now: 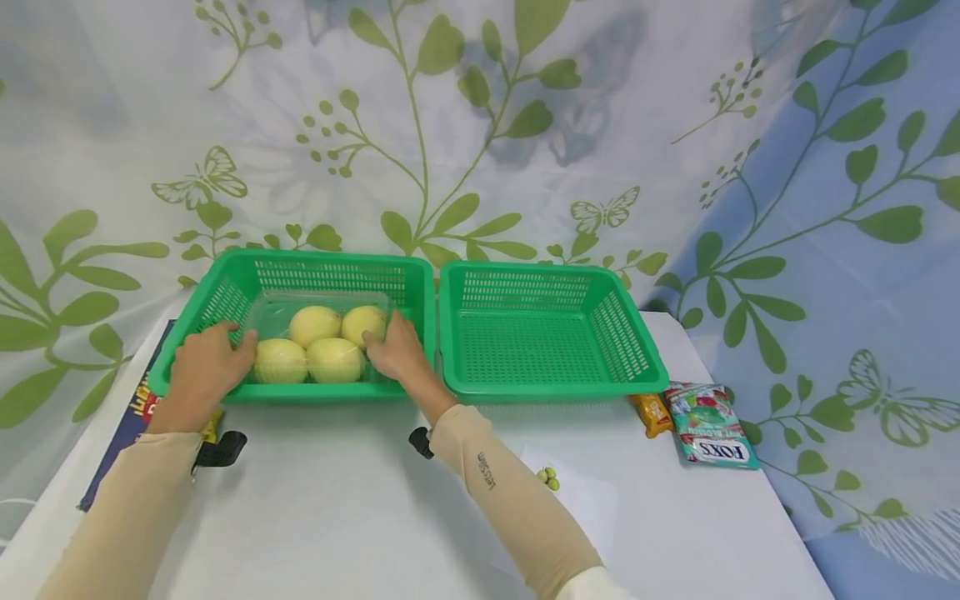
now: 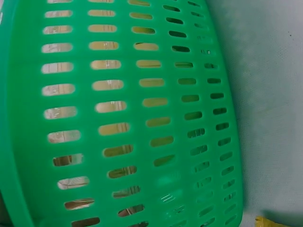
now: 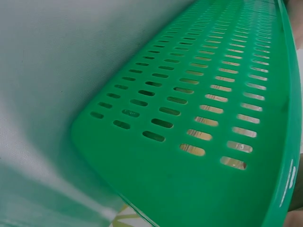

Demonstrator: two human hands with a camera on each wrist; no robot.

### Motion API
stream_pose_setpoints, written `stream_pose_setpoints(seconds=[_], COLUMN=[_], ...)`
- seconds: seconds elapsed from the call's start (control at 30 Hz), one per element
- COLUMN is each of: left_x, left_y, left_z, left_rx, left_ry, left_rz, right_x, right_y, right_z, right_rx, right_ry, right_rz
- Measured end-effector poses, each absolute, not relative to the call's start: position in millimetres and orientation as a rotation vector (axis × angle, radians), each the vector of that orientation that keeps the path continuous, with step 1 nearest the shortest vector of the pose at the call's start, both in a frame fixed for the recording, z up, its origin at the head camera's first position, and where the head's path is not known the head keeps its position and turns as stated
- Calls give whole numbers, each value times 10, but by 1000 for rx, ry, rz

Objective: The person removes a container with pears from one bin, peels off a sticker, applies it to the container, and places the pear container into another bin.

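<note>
A clear plastic container (image 1: pixel 273 310) with several round yellow fruits (image 1: pixel 335 359) in it sits inside the left green basket (image 1: pixel 330 392). My left hand (image 1: pixel 210 367) reaches over the basket's near left rim and grips the container's left end. At the other end my right hand (image 1: pixel 397 346) holds the container, thumb on its near side; its farther fingers are mostly hidden. In the left wrist view the slotted basket wall (image 2: pixel 137 137) fills most of the picture, yellow showing through the slots. The right wrist view also shows the basket wall (image 3: pixel 170 179), with skin only at the edge.
A second green basket (image 1: pixel 517 350) stands just right of the first. Beyond it lie an orange packet (image 1: pixel 652 414) and a teal FOX'S bag (image 1: pixel 708 425). Small green fruits (image 1: pixel 549 477) lie near the right forearm. A dark blue packet (image 1: pixel 123 442) is at the left.
</note>
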State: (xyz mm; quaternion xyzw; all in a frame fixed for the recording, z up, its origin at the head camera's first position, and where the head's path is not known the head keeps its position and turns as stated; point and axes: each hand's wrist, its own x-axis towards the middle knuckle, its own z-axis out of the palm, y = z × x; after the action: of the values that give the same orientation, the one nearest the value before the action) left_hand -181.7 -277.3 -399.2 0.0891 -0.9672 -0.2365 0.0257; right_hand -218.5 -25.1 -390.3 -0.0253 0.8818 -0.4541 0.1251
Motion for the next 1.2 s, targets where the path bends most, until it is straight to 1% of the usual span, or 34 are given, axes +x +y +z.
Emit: stream_pose_setpoints(seconds=[0.47,0.83,1.2], left_x=[-1847,-1837,-1847], left_y=[-2775,-2699,-2732], left_z=[-3949,-3946,-3975], left_rx=[307,320,300], left_ry=[-3078,-3090,-3050], left_rz=[-775,-749,-712], right_x=[-2258,-2225,-2233], right_y=[-285,-254,-242], right_z=[-3919,-3944,-3926], right_rx=[-46,-30,-43], right_ry=[2523,2555,2538], right_rz=[-1353,-1268,-1319])
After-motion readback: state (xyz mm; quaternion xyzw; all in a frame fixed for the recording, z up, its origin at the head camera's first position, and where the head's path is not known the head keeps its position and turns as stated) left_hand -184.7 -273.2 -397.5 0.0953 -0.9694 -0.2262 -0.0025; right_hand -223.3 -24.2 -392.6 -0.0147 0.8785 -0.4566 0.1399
